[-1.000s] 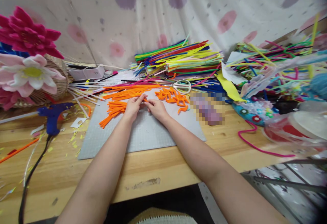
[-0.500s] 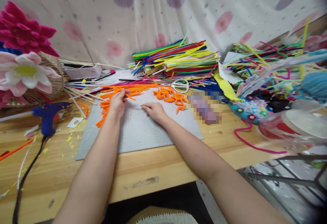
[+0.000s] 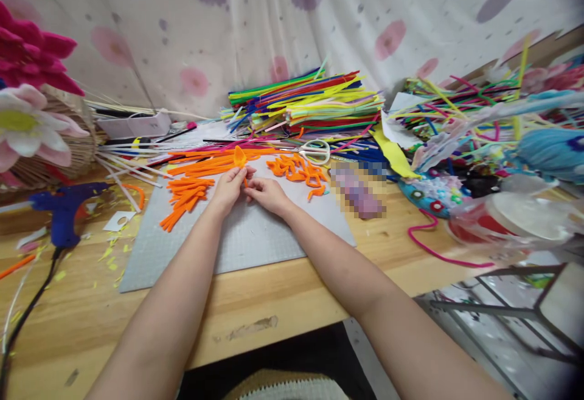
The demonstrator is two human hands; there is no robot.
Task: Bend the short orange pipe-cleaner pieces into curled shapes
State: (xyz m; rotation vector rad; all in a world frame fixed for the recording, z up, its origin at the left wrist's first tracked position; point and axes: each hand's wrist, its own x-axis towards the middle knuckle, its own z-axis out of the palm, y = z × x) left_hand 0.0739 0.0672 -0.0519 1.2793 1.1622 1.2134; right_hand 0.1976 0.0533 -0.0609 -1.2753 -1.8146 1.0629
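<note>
The wooden table (image 3: 255,296) carries a grey cutting mat (image 3: 269,242), and both hands work above it, so keeping the twist over that flat surface seems sensible. Straight orange chenille stems (image 3: 187,196) fan out on the left side, and a heap of bent orange pieces (image 3: 298,172) lies beyond the right hand (image 3: 269,194); wrists kept between the two would leave both undisturbed.

The left hand (image 3: 230,192) looks best used as the steady one, its thumb and forefinger pinching close under the shaped part, while the other does the turning. Small, even turns should suit fuzzy wire better than one hard wrench—too much force could kink the core or flatten the pile.

The leaf-shaped orange chenille piece (image 3: 239,157) stands upright just above the left fingertips, its point away from the person and its base in their narrow pinch. A short orange tail (image 3: 246,182) runs down from it into the small gap between the hands. The right fingers are drawn close together at that tail—whether they grip it or merely touch it, I cannot tell. Twisting tight against the base, rather than lower down, would probably keep the shape from loosening.
</note>
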